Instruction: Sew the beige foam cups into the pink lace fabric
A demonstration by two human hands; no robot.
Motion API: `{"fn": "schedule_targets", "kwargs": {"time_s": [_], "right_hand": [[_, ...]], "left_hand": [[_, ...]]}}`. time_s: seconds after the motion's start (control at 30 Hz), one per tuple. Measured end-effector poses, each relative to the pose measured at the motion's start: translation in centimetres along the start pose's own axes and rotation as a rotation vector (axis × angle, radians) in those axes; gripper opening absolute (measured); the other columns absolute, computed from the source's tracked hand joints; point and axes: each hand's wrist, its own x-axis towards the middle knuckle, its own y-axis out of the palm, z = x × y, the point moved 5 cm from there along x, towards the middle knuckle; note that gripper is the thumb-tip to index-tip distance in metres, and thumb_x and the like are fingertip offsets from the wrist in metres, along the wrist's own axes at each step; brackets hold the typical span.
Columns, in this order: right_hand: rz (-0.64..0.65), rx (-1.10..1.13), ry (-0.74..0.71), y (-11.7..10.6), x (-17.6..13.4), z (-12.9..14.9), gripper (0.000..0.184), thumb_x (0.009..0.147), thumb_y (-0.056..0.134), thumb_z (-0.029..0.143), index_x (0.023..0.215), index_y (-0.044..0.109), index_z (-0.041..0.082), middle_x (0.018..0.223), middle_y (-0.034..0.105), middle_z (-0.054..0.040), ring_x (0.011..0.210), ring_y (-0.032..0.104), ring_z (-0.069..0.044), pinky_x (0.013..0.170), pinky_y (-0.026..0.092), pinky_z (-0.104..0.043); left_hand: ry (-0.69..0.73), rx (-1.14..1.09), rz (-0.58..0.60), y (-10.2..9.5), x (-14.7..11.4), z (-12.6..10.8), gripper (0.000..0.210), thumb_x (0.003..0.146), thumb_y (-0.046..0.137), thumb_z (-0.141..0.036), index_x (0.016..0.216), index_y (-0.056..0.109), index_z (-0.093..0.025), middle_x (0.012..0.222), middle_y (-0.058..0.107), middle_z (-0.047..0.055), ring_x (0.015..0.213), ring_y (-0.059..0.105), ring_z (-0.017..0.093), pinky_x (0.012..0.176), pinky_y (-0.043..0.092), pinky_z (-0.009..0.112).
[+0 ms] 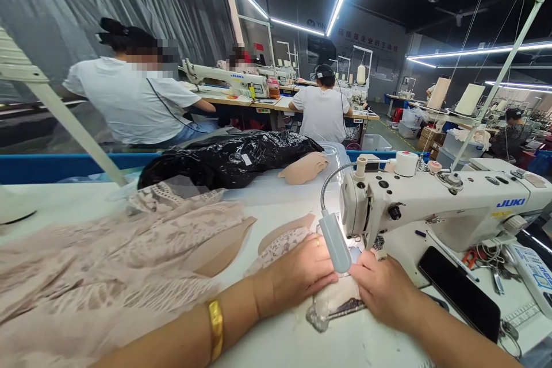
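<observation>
A white JUKI sewing machine [448, 195] stands at the right, its needle area lit by a grey gooseneck lamp [335, 241] that hides part of the work. My left hand [302, 267] is closed over the edge of a beige bra cup with lace [278, 244], left of the needle; its fingertips are partly behind the lamp. Close to the presser foot, my right hand [383, 284] has thumb and fingers pressed together, and what lies between them is hidden. A worn pale plate [338, 302] is on the table below both hands.
Beige lace fabric [107, 264] spreads over the left. Behind it lie a black plastic bag [233, 158] and a beige cup [304, 168] on a clear plastic bin [338, 152]. A phone [459, 293] rests at the right. Co-workers [129, 95] sit ahead.
</observation>
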Motion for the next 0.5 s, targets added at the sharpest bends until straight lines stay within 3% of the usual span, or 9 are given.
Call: {"fn": "schedule_targets", "kwargs": {"time_s": [0.27,0.5], "right_hand": [[0.006,-0.016,-0.007,0.19,-0.16,0.06,0.024,0.079,0.058,0.001,0.085,0.055,0.024,0.084,0.058,-0.0028,0.074,0.044,-0.021,0.058,0.023,-0.033],[0.004,-0.020,0.038,0.55,-0.17,-0.51,0.025,0.080,0.057,0.002,0.092,0.058,0.024,0.086,0.054,-0.0030,0.072,0.042,-0.022,0.056,0.022,-0.033]], "left_hand": [[0.005,0.041,0.015,-0.44,0.50,-0.07,0.021,0.106,0.056,-0.014,0.103,0.074,-0.025,0.092,0.074,0.004,0.090,0.066,0.023,0.088,0.048,0.038],[-0.110,0.094,0.050,0.08,0.20,0.61,0.023,0.103,0.054,-0.012,0.093,0.071,-0.024,0.087,0.070,0.003,0.086,0.063,0.023,0.090,0.047,0.039]]}}
